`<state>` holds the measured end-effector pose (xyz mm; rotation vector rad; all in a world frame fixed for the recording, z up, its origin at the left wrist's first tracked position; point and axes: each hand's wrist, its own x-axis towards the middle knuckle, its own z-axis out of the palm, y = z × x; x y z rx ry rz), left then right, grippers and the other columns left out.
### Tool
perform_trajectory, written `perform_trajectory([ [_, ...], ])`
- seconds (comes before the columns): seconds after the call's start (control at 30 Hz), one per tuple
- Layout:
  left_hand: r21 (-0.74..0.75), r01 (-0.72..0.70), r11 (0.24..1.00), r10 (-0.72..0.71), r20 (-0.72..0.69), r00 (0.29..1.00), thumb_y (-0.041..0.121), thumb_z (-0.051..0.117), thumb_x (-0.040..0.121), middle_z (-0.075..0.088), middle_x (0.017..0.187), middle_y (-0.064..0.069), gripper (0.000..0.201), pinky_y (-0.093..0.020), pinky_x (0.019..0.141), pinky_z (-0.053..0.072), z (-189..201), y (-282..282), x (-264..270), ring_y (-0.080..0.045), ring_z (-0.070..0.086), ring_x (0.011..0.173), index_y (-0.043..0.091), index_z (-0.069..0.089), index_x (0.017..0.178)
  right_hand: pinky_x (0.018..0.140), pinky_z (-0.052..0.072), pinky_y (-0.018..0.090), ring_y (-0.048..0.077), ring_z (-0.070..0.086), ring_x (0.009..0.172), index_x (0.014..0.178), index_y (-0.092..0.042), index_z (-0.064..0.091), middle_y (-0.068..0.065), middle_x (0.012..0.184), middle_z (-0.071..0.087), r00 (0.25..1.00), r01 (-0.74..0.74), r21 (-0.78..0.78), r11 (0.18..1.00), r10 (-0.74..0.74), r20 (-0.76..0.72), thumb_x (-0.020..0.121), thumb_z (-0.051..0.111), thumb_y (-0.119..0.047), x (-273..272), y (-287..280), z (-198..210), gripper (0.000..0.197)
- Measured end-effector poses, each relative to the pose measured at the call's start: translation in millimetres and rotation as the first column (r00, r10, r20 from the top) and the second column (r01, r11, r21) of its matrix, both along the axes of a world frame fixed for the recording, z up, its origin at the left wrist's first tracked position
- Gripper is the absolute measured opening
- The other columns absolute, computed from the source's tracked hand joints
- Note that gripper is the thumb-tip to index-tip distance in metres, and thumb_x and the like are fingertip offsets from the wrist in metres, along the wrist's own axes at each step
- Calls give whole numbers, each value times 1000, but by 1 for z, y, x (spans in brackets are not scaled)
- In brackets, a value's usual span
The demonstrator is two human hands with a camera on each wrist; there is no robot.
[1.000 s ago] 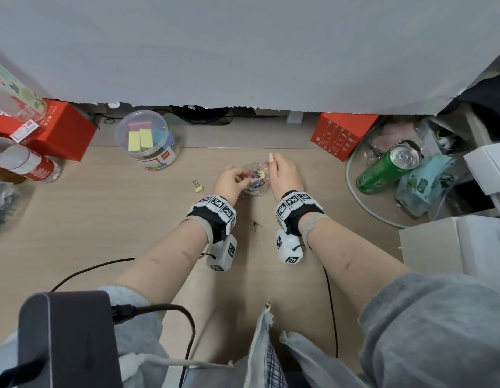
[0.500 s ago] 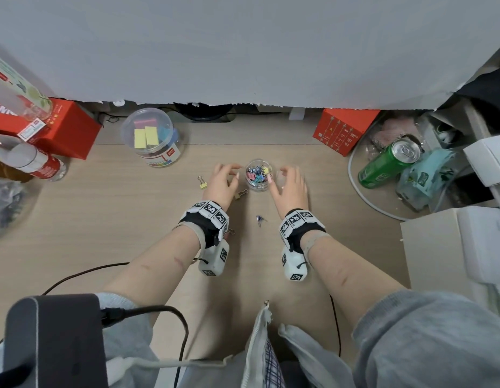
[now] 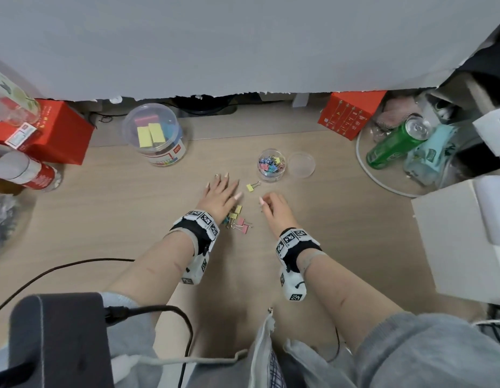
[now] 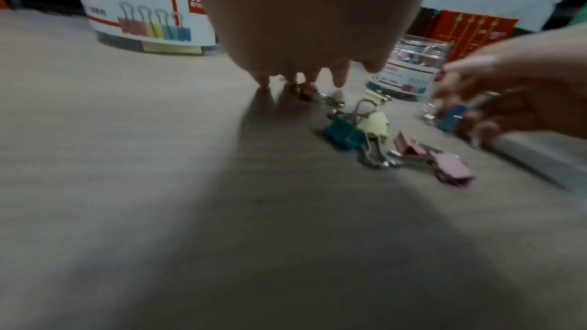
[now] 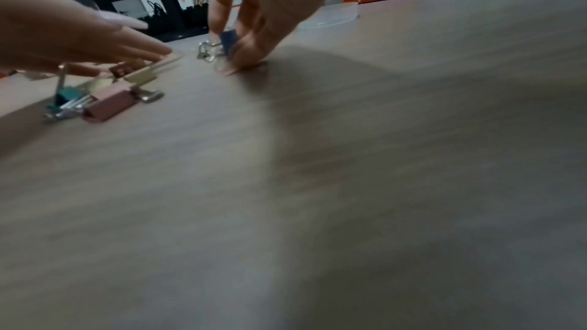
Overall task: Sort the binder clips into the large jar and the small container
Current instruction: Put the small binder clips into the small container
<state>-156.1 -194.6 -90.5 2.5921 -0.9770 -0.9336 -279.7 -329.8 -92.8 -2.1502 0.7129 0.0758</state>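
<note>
The large clear jar (image 3: 153, 135) with big clips stands at the back left. The small container (image 3: 271, 165), full of little coloured clips, stands open at centre, also in the left wrist view (image 4: 409, 72). My left hand (image 3: 223, 183) lies flat on the table, fingers straight, fingertips (image 4: 263, 82) touching the wood by a small clip (image 4: 305, 92). My right hand (image 3: 264, 203) pinches a blue clip (image 5: 228, 39) against the table. A yellow clip (image 3: 251, 187) lies between hands and container. Teal, yellow and pink clips (image 3: 239, 221) lie by my left wrist.
The small container's clear lid (image 3: 301, 164) lies just right of it. Red boxes (image 3: 349, 116) stand at the back on both sides. A green can (image 3: 394, 144) lies in clutter at right, a white box (image 3: 461, 236) stands nearer, and a black cable (image 3: 61, 270) runs at left.
Both hands have drawn back from the small container toward me. My right hand has closed on the blue clip that lay loose on the table; my left hand now lies flat.
</note>
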Motion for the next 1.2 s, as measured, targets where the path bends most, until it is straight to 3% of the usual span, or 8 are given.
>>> perform_trajectory([
  [0.13, -154, 153, 976, -154, 4, 988, 59, 25, 91, -1, 159, 3, 64, -36, 119, -4, 0, 21, -13, -17, -4, 147, 33, 9, 148, 98, 40, 43, 30, 50, 112, 123, -9, 50, 12, 120, 54, 994, 96, -79, 992, -91, 63, 93, 43, -18, 16, 10, 4, 32],
  [0.27, -95, 197, 976, -195, 31, 980, 85, 40, 61, -23, 156, -1, 106, -40, 116, -14, -3, 38, -14, -20, -22, 143, 40, -7, 145, 93, 39, 40, 29, 46, 118, 133, -15, 45, 6, 135, 49, 998, -57, -413, 909, 47, -35, 93, 43, -22, 25, 15, 6, 40],
  [0.37, -18, 241, 970, -241, 26, 970, 78, 58, 57, -31, 152, -6, 124, -45, 114, -16, -10, 43, -12, -24, -29, 140, 35, -19, 144, 109, 27, 38, 19, 24, 141, 145, -22, 28, -5, 155, 24, 976, -192, -363, 912, 141, -164, 98, 34, -33, 28, 23, -4, 48],
  [0.5, 15, 316, 949, -316, 16, 948, 70, 60, 66, -22, 155, -5, 120, -49, 116, -15, -15, 46, -18, -22, -23, 143, 23, -16, 146, 120, 8, 35, 15, 10, 147, 147, -25, 20, -6, 158, 12, 924, -350, -218, 911, 298, -239, 101, 26, -33, 19, 35, -12, 47],
  [0.7, -117, 228, 967, -225, 36, 974, 59, 68, 68, 8, 158, -3, 113, -38, 117, 10, -4, 58, -7, -22, 10, 146, 22, -1, 149, 107, 22, 37, 16, 28, 139, 144, -32, 25, -7, 156, 17, 990, -99, -341, 935, 57, -131, 91, 42, -52, -16, 45, 2, 59],
  [0.83, -40, 263, 964, -256, 130, 958, 55, 69, 69, 21, 150, -8, 105, -40, 109, 27, 11, 53, 4, -29, 29, 133, 23, 8, 148, 96, 33, 37, 25, 42, 122, 144, -27, 24, 6, 138, 39, 963, -165, -526, 834, 21, -269, 66, 26, -82, -26, 51, 6, 95],
  [0.93, -48, 231, 972, -228, 72, 971, 46, 77, 65, 22, 143, -10, 108, -44, 101, 41, 11, 48, 4, -30, 32, 128, 27, 9, 147, 89, 40, 37, 27, 47, 111, 146, -22, 20, 7, 124, 43, 947, -203, -501, 841, 40, -318, 70, 49, -75, -29, 57, 0, 97],
  [1.2, -207, 104, 973, -126, -94, 988, 30, 79, 68, 22, 141, -18, 105, -30, 116, 23, -6, 28, 8, -29, 29, 134, 13, 14, 148, 100, 41, 41, 32, 38, 130, 146, -13, 20, 14, 146, 26, 981, -101, -330, 938, 38, -191, 81, 61, -49, 2, 62, -6, 85],
])
